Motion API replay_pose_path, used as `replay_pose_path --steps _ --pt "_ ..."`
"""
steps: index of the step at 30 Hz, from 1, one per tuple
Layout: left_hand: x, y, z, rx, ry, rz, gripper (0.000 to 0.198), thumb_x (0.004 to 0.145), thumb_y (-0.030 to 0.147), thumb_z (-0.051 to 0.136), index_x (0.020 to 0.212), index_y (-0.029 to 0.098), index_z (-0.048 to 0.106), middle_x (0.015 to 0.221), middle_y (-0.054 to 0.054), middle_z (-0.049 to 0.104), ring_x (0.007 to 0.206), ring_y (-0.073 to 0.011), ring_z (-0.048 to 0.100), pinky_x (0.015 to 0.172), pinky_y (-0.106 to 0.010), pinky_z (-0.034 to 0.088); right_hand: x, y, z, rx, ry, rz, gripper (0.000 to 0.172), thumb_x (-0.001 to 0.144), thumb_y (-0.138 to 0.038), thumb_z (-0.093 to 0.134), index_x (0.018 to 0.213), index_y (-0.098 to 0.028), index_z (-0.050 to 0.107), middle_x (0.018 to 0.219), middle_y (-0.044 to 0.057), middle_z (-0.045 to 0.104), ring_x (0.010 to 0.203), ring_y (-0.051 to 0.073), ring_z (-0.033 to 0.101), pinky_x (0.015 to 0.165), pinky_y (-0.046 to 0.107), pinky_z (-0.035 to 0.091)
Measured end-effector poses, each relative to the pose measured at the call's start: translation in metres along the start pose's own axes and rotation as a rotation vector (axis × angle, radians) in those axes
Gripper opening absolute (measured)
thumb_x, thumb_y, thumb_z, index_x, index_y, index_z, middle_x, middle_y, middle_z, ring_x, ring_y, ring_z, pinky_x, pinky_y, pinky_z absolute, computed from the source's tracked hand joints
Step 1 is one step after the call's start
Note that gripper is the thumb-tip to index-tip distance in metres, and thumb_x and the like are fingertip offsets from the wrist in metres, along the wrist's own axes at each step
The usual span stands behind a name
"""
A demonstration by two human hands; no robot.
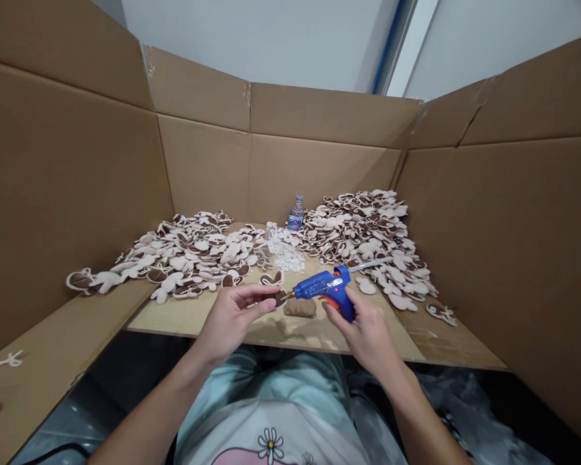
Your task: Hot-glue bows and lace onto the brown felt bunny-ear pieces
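Note:
Wrapped round the handle of a blue glue gun [319,284] is my right hand [368,323], with the thumb and fingers near its orange trigger [327,302]. A clear glue stick [370,263] sticks out of the gun's back end. My left hand [239,316] pinches a small brown and white bunny-shaped felt piece [272,281] between thumb and fingertips. The gun's metal nozzle [287,296] is at this piece; whether it touches cannot be made out. Under the gun a brown block-like piece [300,308] lies on the board.
Heaps of brown and white felt pieces lie at left [193,252] and right [363,226]. Between them are a pile of white bows [286,250] and a water bottle [296,214]. Cardboard walls [319,116] enclose the board [252,329]. One loose bow [10,360] lies far left.

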State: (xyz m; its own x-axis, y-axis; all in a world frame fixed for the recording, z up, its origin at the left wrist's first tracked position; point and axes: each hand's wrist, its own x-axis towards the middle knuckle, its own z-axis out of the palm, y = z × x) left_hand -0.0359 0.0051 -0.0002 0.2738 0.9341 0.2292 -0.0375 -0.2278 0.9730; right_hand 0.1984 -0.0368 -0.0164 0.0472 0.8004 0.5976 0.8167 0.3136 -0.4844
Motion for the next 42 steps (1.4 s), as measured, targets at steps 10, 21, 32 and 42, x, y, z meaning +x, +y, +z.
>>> replay_pose_path --steps 10,21,32,42 --pt "0.000 0.001 -0.001 -0.031 -0.021 -0.020 0.023 0.075 0.028 0.078 0.098 0.024 0.078 0.098 -0.005 0.080 0.091 -0.0199 0.072 0.084 -0.031 0.055 -0.001 0.001 0.000 -0.051 0.083 -0.085 0.020 0.088 -0.031 0.058 0.073 -0.022 0.050 0.059 -0.003 0.050 0.049 0.013 0.041 0.049 0.024 0.031" --pt "0.001 -0.003 -0.003 -0.041 -0.001 -0.011 0.023 0.074 0.026 0.079 0.097 0.023 0.078 0.096 -0.004 0.080 0.088 -0.0177 0.072 0.084 -0.029 0.056 -0.001 0.001 -0.001 -0.101 0.148 -0.144 0.017 0.089 -0.029 0.056 0.075 -0.022 0.050 0.058 -0.003 0.051 0.047 0.014 0.044 0.048 0.024 0.034" --pt "0.002 -0.004 -0.004 -0.045 -0.008 0.007 0.022 0.075 0.025 0.078 0.097 0.023 0.078 0.095 -0.004 0.080 0.090 -0.0193 0.073 0.086 -0.032 0.056 -0.002 0.005 -0.001 -0.163 0.210 -0.188 0.015 0.091 -0.030 0.052 0.081 -0.019 0.055 0.068 0.003 0.061 0.055 0.016 0.054 0.053 0.025 0.039" --pt "0.006 -0.001 -0.008 -0.014 -0.003 -0.011 0.020 0.074 0.023 0.077 0.094 0.023 0.078 0.096 -0.004 0.080 0.090 -0.0201 0.074 0.087 -0.033 0.058 0.019 0.048 -0.004 -0.434 -0.324 0.477 0.026 0.090 -0.034 0.053 0.089 -0.013 0.068 0.083 0.014 0.073 0.074 0.025 0.068 0.063 0.029 0.044"
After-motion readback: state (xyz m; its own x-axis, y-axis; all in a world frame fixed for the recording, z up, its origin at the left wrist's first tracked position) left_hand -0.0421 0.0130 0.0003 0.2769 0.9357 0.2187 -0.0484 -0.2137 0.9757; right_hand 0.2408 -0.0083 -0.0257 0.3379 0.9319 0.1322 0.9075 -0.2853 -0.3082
